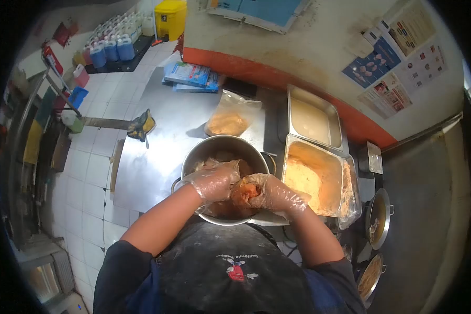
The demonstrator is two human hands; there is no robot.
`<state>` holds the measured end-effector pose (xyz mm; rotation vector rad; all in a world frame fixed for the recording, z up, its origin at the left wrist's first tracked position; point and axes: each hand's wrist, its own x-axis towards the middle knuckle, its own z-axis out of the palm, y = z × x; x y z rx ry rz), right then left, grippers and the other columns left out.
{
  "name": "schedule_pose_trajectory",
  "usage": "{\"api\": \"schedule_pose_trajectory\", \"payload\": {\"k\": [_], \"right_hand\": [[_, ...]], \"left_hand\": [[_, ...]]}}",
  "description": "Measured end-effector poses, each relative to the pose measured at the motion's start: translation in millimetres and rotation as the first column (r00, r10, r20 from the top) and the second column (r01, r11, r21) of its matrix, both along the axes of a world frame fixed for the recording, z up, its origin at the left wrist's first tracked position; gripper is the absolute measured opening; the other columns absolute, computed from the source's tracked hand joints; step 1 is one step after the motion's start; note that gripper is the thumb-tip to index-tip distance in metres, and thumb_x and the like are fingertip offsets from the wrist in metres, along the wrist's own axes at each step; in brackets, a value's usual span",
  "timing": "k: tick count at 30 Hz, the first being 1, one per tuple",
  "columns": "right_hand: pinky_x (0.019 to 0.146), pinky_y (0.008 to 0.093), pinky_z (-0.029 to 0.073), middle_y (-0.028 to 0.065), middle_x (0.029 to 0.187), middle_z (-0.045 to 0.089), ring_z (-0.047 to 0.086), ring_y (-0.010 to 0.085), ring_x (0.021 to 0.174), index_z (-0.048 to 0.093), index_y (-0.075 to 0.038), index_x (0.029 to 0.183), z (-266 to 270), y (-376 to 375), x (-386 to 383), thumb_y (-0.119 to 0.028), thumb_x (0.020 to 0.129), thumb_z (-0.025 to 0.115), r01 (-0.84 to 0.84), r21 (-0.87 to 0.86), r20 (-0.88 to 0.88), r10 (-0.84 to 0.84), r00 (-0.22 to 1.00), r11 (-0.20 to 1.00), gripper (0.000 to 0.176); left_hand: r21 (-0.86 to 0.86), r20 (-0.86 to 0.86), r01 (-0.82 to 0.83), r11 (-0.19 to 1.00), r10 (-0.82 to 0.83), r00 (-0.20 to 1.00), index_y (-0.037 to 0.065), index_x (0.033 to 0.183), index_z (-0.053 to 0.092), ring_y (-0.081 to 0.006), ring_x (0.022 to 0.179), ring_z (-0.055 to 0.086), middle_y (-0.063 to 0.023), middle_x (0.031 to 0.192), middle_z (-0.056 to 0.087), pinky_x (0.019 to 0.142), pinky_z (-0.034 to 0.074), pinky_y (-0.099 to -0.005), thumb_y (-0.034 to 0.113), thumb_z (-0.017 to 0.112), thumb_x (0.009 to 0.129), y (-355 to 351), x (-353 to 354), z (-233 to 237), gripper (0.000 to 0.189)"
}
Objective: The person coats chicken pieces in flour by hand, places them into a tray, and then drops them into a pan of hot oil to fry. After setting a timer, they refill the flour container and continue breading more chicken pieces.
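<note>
Both of my hands wear clear plastic gloves and are over a large metal pot (263, 152) on the steel table. My right hand (277, 194) is wrapped round an orange-red coated piece of food (248, 192) at the pot's right side. Close beside it, my left hand (217, 180) is inside the pot's opening with its fingers curled; whatever it may hold is hidden. More brownish food lies in the pot, mostly covered by my hands. A metal tray of yellow-orange powder (304, 180) stands just right of the pot.
Behind the pot lies a plastic bag of orange powder (227, 123). A tray of pale liquid (311, 123) stands at the back right. Blue packets (189, 74) and a dark cloth (141, 125) rest on the table (159, 162). Pans (378, 220) stand at the far right.
</note>
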<state>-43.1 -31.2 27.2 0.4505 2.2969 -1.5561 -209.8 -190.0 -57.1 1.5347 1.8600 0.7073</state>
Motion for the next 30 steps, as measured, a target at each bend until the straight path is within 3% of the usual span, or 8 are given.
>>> {"api": "schedule_pose_trajectory", "payload": {"k": [1,11,17,19,20,27,28,30], "right_hand": [[0.098,0.0345,0.061,0.0060,0.116,0.079,0.075,0.0192,0.104,0.077,-0.005,0.125,2.4,2.1,1.5,-0.008,0.081,0.091,0.169,-0.276,0.124,-0.139,0.982,0.946,0.046],[0.091,0.0376,0.067,0.0105,0.120,0.077,0.078,0.0225,0.109,0.065,-0.005,0.132,11.0,75.5,56.4,-0.005,0.084,0.086,0.343,-0.778,-0.103,-0.646,0.756,0.526,0.052],[0.089,0.0356,0.065,0.0129,0.127,0.075,0.077,0.0193,0.110,0.063,-0.004,0.135,-19.9,151.9,116.0,-0.009,0.098,0.080,0.505,-0.644,-0.072,-0.702,0.708,0.575,0.042],[0.088,0.0362,0.064,0.0132,0.125,0.075,0.076,0.0186,0.108,0.067,-0.002,0.135,-55.3,177.1,135.1,-0.008,0.099,0.077,0.452,-0.018,-0.241,-0.443,0.863,0.892,0.038],[0.088,0.0378,0.062,0.0167,0.122,0.076,0.076,0.0208,0.106,0.070,0.000,0.136,-34.5,167.8,138.2,-0.007,0.096,0.075,0.382,0.386,-0.323,-0.265,0.909,0.840,0.040],[0.086,0.0532,0.061,0.0224,0.103,0.080,0.078,0.0392,0.105,0.076,-0.004,0.125,106.8,177.7,85.3,-0.012,0.095,0.070,-0.243,0.825,0.187,0.160,0.969,0.510,0.031],[0.078,0.0528,0.061,0.0189,0.092,0.079,0.079,0.0376,0.095,0.079,-0.006,0.112,122.2,175.0,82.0,-0.013,0.097,0.069,0.022,0.868,-0.186,0.283,0.941,0.496,0.019],[0.080,0.0519,0.062,0.0184,0.093,0.079,0.079,0.0383,0.096,0.081,-0.009,0.114,142.7,169.7,23.5,-0.013,0.098,0.070,0.077,0.969,-0.216,0.654,0.725,0.235,0.020]], "left_hand": [[-0.002,-0.007,0.009,1.000,-0.009,1.000,0.006,0.113,0.080,-0.0394,0.111,0.076,-0.0210,0.117,0.079,0.097,0.059,-0.0479,0.004,0.077,0.085,0.7,-1.3,-2.2,0.028],[-0.011,-0.137,-0.169,0.986,0.166,0.977,0.008,0.148,0.066,-0.0425,0.142,0.060,-0.0226,0.146,0.068,0.121,0.048,-0.0501,0.024,0.093,0.084,-15.3,46.3,31.7,0.072],[-0.131,-0.032,-0.285,0.950,0.283,0.959,0.010,0.147,0.067,-0.0417,0.144,0.059,-0.0214,0.152,0.066,0.122,0.048,-0.0484,0.036,0.097,0.075,-9.5,49.6,10.9,0.083],[-0.110,-0.041,-0.256,0.961,0.253,0.967,0.010,0.148,0.067,-0.0427,0.144,0.059,-0.0223,0.154,0.064,0.122,0.048,-0.0481,0.035,0.097,0.073,-8.6,42.0,-10.3,0.084],[-0.052,-0.083,-0.250,0.967,0.245,0.966,0.009,0.148,0.067,-0.0430,0.144,0.059,-0.0226,0.155,0.064,0.123,0.047,-0.0479,0.034,0.096,0.073,-11.3,41.9,-17.0,0.085],[0.051,-0.069,-0.132,0.990,0.135,0.988,0.006,0.149,0.068,-0.0379,0.153,0.054,-0.0193,0.159,0.063,0.130,0.040,-0.0488,0.028,0.100,0.069,0.8,48.6,-19.1,0.089],[0.000,-0.051,-0.192,0.981,0.192,0.980,0.005,0.150,0.067,-0.0336,0.140,0.062,-0.0172,0.151,0.068,0.119,0.049,-0.0451,0.026,0.098,0.074,7.6,50.9,-21.1,0.085],[0.025,0.090,-0.186,0.982,0.183,0.979,0.004,0.150,0.065,-0.0312,0.121,0.073,-0.0149,0.134,0.077,0.108,0.057,-0.0401,0.017,0.091,0.080,-6.1,38.2,-33.9,0.076]]}}
